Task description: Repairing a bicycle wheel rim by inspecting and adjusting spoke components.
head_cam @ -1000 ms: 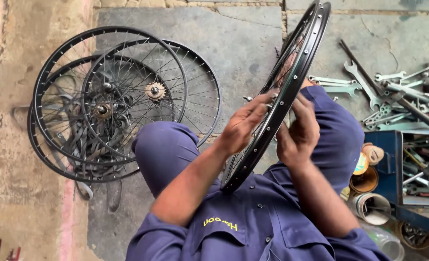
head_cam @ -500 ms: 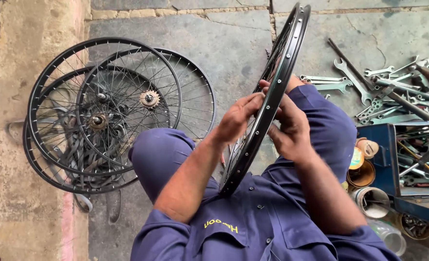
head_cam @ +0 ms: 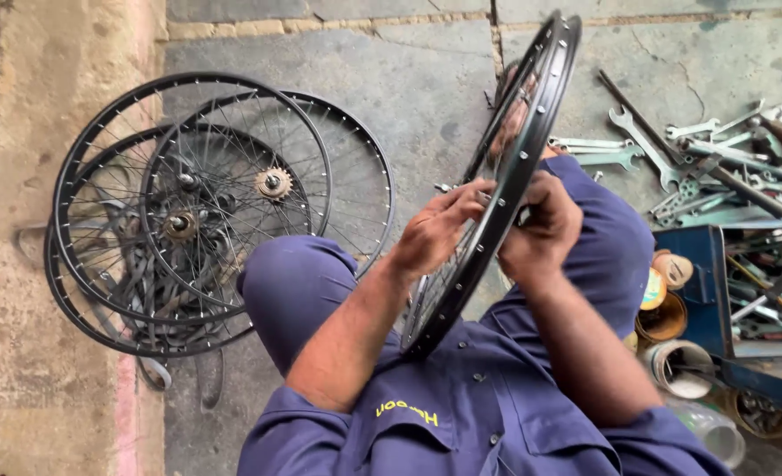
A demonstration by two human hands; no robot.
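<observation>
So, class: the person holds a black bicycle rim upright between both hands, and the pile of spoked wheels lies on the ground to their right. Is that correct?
Not quite. The head view shows the pile of spoked wheels on the person's left. Both hands, left hand and right hand, do hold the black rim upright.

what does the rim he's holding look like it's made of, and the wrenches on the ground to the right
The rim looks like metal with a glossy black painted or coated finish: light streaks along its edge and it has a row of small spoke holes. The wrenches look like bare steel, dull silvery grey with a greenish tinge, perhaps worn plating or grime. Neither metal can be told for certain.
</observation>
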